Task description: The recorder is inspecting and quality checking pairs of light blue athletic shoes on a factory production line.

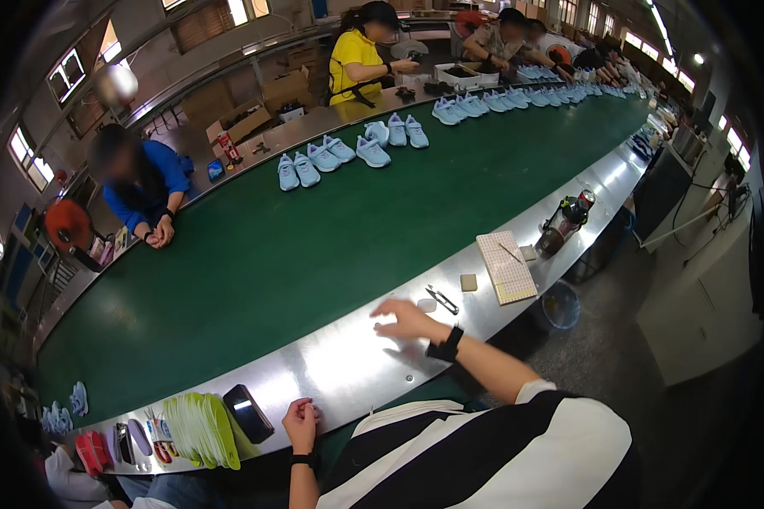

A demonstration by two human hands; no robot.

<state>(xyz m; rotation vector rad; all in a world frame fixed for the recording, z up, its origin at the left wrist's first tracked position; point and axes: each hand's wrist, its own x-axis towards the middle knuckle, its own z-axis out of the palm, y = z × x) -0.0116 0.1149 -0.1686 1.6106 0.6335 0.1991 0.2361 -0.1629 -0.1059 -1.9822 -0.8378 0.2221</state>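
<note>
1. A dark phone [248, 413] with a lit screen lies on the metal ledge [356, 365] beside a fanned stack of green insoles [202, 429];
2. Open brown cardboard boxes [239, 125] stand behind the far side of the belt.

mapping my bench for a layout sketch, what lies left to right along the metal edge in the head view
stack of yellow-green insoles → black phone → left hand → right hand → small tweezers → tan block → gridded pad → dark bottle

We see our right hand [407, 321] stretched forward, palm down, fingers spread, above the steel ledge [348, 365]; our left hand [300, 424] rests loosely curled at that ledge's near edge. Both wrists wear black bands.
</note>
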